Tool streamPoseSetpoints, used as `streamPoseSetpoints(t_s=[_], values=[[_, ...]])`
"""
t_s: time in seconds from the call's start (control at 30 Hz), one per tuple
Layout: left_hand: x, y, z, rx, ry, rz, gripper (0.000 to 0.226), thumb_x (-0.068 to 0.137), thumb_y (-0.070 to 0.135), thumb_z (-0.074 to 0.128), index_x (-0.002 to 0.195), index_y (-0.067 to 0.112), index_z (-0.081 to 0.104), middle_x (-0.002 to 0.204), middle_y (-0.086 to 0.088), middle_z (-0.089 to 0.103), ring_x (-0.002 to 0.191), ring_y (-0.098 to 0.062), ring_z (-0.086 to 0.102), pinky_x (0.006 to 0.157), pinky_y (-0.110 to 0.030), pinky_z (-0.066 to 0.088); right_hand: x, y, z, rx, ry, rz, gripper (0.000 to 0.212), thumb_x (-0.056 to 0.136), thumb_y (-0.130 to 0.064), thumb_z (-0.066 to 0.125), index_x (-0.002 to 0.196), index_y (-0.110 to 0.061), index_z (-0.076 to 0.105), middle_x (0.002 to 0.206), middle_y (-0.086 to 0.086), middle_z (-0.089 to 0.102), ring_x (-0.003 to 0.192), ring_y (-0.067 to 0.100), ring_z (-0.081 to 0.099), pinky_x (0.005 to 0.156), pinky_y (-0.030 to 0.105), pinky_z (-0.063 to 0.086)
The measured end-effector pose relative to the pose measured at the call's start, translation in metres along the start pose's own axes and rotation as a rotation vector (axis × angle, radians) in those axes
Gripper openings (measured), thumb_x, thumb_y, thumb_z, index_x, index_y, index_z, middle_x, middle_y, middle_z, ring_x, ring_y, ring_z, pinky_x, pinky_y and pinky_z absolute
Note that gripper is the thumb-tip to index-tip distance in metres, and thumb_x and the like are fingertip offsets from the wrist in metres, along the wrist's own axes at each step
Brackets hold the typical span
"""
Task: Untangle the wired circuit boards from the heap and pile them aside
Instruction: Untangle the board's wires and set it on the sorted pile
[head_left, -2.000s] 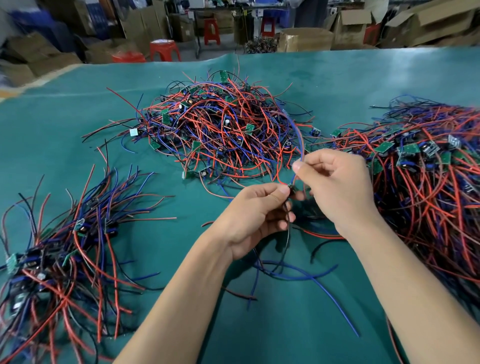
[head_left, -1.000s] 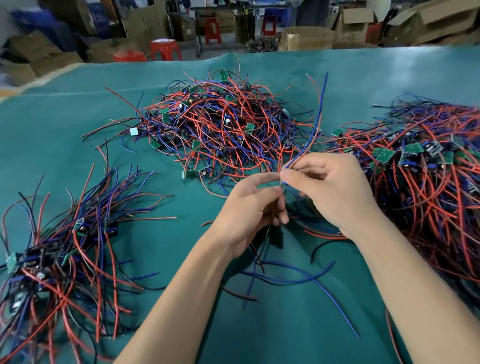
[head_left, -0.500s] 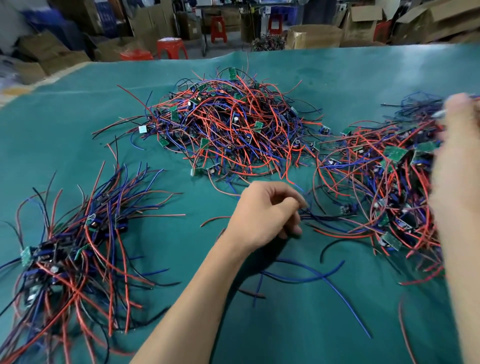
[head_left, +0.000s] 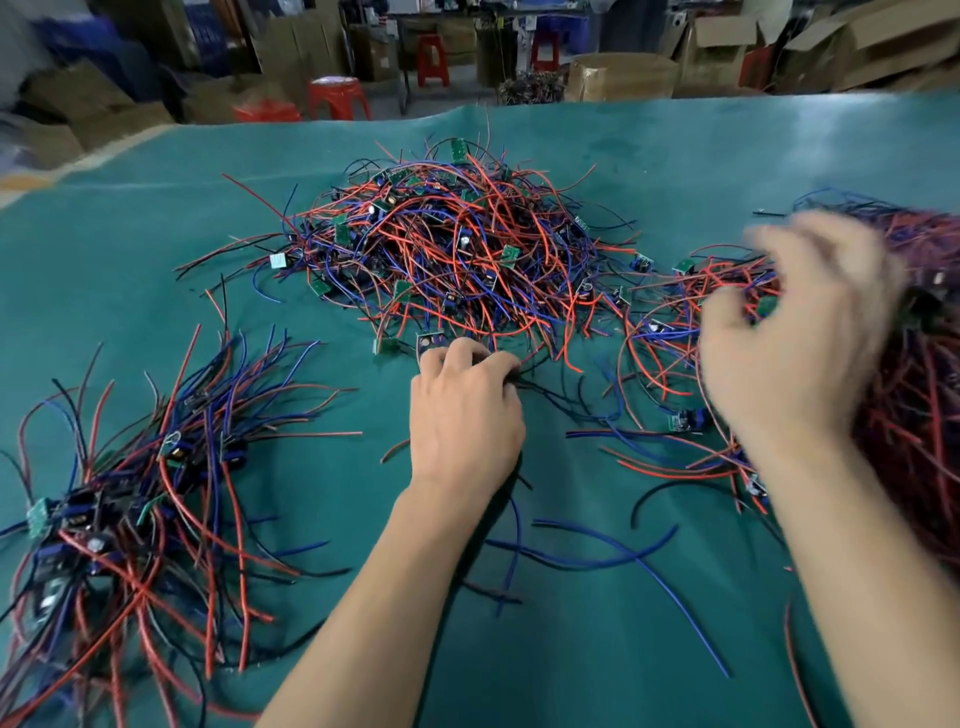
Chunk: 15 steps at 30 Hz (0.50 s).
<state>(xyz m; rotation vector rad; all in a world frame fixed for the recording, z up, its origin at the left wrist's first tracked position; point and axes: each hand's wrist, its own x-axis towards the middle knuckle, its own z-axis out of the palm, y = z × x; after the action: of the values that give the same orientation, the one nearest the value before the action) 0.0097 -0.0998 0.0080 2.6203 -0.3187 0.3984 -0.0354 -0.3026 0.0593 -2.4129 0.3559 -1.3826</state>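
Looking down, we see a teal desk (head_left: 727, 156) with cardboard boxes (head_left: 852, 47) and red stools (head_left: 335, 96) behind; no writing is legible. The heap (head_left: 457, 249) sits centre, the sorted pile (head_left: 130, 499) lower left, wires fanning upward. Our left hand (head_left: 462, 410) curls on dark wires at the heap's near edge; our blurred right hand (head_left: 789, 343) hovers curled over another tangle (head_left: 909, 364), its hold unclear.

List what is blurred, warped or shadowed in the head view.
Head view: the right hand is smeared by motion blur, and the heap behind it is soft too; the left hand and the middle heap are sharp. The table's far edge bows from the wide-angle lens. Lighting is even, with a soft shadow beside the left forearm.
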Motion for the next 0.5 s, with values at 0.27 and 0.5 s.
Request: streamPoseSetpoints(t_s=[0.27, 0.5], values=[[0.0, 0.004, -0.004, -0.103, 0.169, 0.08, 0.016, 0.092, 0.009, 0.06, 0.096, 0.016, 0.073, 0.1, -0.004, 0.064, 0.099, -0.031, 0.046, 0.091, -0.031, 0.035, -0.046, -0.035, 0.04, 0.15, -0.687, -0.202, 0.025, 0.091, -0.026, 0.072, 0.112, -0.013, 0.076, 0.108, 0.005, 0.074, 0.103, 0.033, 0.058, 0.095, 0.039, 0.043], [0.001, 0.007, -0.003, -0.268, 0.184, 0.185, 0.015, 0.084, -0.001, 0.064, 0.091, 0.01, 0.072, 0.094, -0.006, 0.066, 0.091, -0.03, 0.054, 0.082, -0.033, 0.04, -0.046, -0.038, 0.042, 0.334, -0.676, -0.079, 0.011, 0.091, -0.027, 0.076, 0.094, -0.016, 0.077, 0.086, 0.002, 0.07, 0.086, 0.028, 0.061, 0.08, 0.043, 0.049]])
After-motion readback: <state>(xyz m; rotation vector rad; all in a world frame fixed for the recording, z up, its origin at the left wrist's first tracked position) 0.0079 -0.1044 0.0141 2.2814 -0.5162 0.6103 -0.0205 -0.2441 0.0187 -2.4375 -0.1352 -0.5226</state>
